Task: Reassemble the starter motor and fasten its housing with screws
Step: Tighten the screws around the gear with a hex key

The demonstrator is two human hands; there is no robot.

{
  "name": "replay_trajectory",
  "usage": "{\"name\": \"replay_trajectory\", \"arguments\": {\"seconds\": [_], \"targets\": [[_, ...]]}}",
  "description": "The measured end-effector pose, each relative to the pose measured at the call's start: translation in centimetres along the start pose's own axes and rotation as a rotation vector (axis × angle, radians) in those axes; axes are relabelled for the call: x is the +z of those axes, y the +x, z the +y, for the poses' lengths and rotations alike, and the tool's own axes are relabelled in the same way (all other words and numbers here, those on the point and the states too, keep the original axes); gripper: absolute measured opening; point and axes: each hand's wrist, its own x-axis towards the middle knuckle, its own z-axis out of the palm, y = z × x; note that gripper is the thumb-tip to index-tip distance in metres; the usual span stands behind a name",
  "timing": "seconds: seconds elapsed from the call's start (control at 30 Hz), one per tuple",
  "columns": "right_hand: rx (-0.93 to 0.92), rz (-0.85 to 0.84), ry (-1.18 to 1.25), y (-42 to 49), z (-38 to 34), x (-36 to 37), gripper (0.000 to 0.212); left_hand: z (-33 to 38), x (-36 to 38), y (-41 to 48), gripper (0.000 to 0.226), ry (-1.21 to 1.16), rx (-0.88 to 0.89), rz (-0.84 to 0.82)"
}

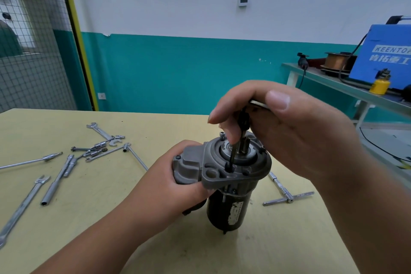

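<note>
- Starter motor (231,184), grey cast-metal housing on a black cylindrical body: stands upright near the centre of the pale yellow bench (111,229), long axis vertical, housing end up.
- The motor sits between the hands: left hand (178,184) against its left side, right hand (295,131) above and to its right.
- Left hand: fingers curled round the housing's left lobe, gripping it.
- Right hand: fingers and thumb pinch a slim dark key tool (232,153). Its shaft points down, with the tip in a hole in the housing's top face.
- Loose chrome spanners and socket bars (66,162) lie on the bench at left.
</note>
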Motion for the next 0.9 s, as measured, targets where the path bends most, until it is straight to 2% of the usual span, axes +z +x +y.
{"name": "replay_trajectory", "arguments": {"seconds": [0.07,0.13,0.43,0.9], "targets": [[0.01,-0.035,0.059,0.0,-0.41,-0.24,0.031,-0.04,0.05,0.04,0.045,0.009,0.002,0.004],[0.01,-0.027,0.104,-0.06,-0.48,-0.31,0.035,-0.06,0.09,0.03,0.045,0.008,0.003,0.004],[-0.008,0.005,0.207,0.3,-0.18,-0.07,0.028,-0.04,0.11,-0.02,0.045,-0.001,0.005,0.004],[-0.018,0.032,0.195,0.51,-0.15,0.33,0.026,-0.14,0.13,-0.02,0.044,0.014,0.013,0.011]]}}
